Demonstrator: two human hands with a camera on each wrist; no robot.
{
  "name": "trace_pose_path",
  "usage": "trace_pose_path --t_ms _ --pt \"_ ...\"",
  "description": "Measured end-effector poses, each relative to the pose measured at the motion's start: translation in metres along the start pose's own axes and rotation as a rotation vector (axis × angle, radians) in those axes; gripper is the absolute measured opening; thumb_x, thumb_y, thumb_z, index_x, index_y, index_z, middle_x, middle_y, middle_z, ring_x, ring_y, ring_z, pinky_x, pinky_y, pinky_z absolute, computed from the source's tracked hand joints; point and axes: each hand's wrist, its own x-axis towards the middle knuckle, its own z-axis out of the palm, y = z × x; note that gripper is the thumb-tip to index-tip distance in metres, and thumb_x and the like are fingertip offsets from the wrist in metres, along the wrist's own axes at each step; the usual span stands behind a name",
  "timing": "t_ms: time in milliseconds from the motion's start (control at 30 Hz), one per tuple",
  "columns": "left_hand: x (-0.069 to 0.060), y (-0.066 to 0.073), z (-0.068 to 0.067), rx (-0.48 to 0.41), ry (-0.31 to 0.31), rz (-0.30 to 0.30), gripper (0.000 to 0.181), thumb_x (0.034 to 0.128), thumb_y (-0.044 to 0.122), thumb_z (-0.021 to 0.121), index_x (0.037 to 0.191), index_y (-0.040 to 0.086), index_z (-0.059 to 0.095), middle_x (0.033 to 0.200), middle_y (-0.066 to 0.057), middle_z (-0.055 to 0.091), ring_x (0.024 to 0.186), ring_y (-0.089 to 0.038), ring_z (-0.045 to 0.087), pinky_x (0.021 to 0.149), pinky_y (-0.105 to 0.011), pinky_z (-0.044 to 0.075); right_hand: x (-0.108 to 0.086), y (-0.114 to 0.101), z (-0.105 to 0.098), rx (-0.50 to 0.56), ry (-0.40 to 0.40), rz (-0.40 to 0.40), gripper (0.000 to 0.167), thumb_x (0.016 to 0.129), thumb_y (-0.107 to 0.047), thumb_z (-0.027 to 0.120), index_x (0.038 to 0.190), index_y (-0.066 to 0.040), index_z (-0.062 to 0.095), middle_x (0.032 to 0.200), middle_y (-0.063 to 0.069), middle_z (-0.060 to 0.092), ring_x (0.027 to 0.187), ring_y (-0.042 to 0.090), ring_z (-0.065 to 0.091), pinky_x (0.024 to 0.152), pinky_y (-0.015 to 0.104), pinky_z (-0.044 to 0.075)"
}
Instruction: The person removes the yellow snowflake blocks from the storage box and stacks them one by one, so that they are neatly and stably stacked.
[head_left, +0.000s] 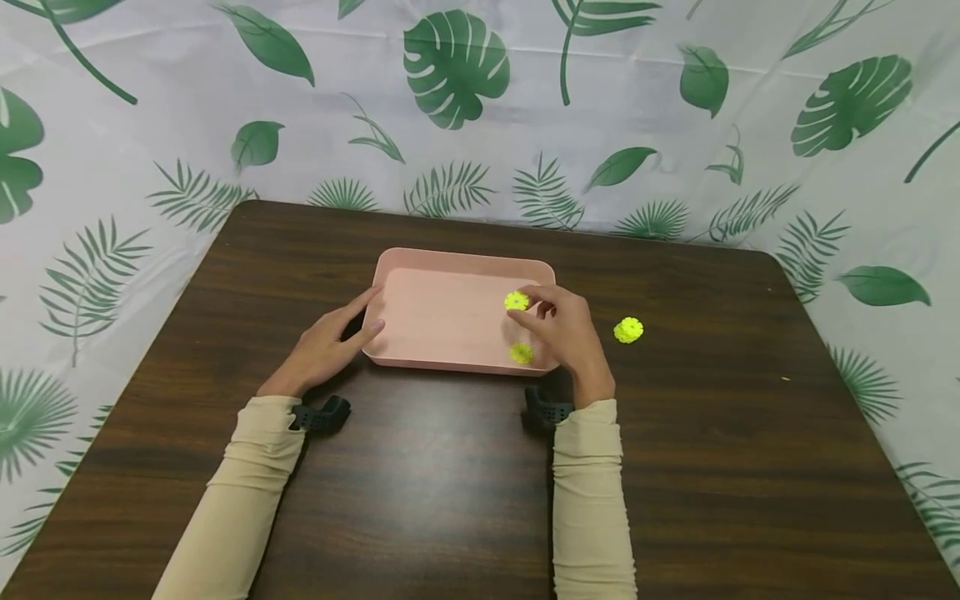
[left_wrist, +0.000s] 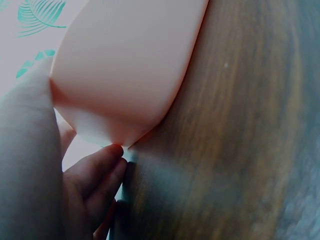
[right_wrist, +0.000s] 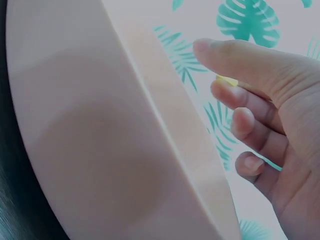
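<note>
A shallow pink tray (head_left: 450, 317) lies on the table. My left hand (head_left: 318, 346) grips its left end, thumb over the rim, and the left wrist view shows fingers (left_wrist: 102, 167) against the outer wall. Above the tray's right part, my right hand (head_left: 562, 325) pinches a bright yellow flower-shaped piece (head_left: 516, 301) between thumb and index finger. Only a sliver of the yellow flower (right_wrist: 227, 80) shows in the right wrist view. Another yellow flower (head_left: 521, 353), duller in shade, is inside the tray near its front wall.
To the right of the tray, a small pile of yellow flowers (head_left: 628, 330) sits on the dark wooden table (head_left: 720, 433). A tiny pale speck (head_left: 785, 379) lies farther right. Behind the table hangs a white cloth with green leaves (head_left: 457, 71).
</note>
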Motion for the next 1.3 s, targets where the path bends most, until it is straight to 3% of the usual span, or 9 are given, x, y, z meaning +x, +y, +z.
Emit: trace_pose_path --t_ms 333,533,667,933,1300 --pt "-0.001 0.002 0.0 0.0 -0.005 -0.006 0.07 0.1067 0.055 0.048 0.166 0.038 0.017 0.169 -0.009 0.026 0.153 -0.04 0.027 0.117 -0.071 0.022 -0.011 0.024 -0.028 -0.049 0.194 0.088 0.035 0.091 -0.015 0.083 0.12 0.002 0.075 0.089 0.014 0.06 0.079 0.024 0.051 0.069 0.026 0.043" --pt "-0.001 0.001 0.002 -0.009 -0.013 0.0 0.069 0.107 0.054 0.048 0.167 0.038 0.016 0.17 -0.008 0.025 0.154 -0.039 0.027 0.117 -0.07 0.023 -0.025 0.051 -0.057 -0.098 0.33 0.138 0.034 0.091 -0.016 0.083 0.117 0.005 0.075 0.09 0.016 0.064 0.078 0.02 0.052 0.068 0.02 0.04" --pt "-0.001 0.001 0.001 -0.014 -0.007 -0.002 0.069 0.1068 0.055 0.048 0.166 0.039 0.017 0.17 -0.007 0.025 0.154 -0.039 0.027 0.117 -0.07 0.023 -0.038 0.068 -0.074 -0.127 0.381 0.206 0.035 0.093 -0.02 0.08 0.117 0.004 0.075 0.092 0.015 0.065 0.078 0.015 0.053 0.069 0.018 0.041" --pt "-0.001 0.002 -0.001 0.004 -0.004 0.002 0.069 0.1069 0.054 0.048 0.166 0.039 0.017 0.169 -0.008 0.026 0.153 -0.04 0.027 0.117 -0.071 0.022 -0.055 0.09 -0.086 -0.138 0.406 0.343 0.04 0.094 -0.028 0.08 0.121 0.001 0.075 0.099 0.015 0.066 0.08 0.01 0.054 0.072 0.02 0.042" --pt "-0.002 0.003 -0.002 0.005 -0.009 -0.007 0.069 0.1067 0.055 0.048 0.166 0.039 0.017 0.169 -0.008 0.026 0.153 -0.04 0.027 0.117 -0.071 0.022 -0.058 0.1 -0.086 -0.146 0.344 0.382 0.04 0.094 -0.027 0.079 0.123 0.0 0.074 0.117 0.018 0.065 0.086 0.017 0.056 0.072 0.023 0.043"
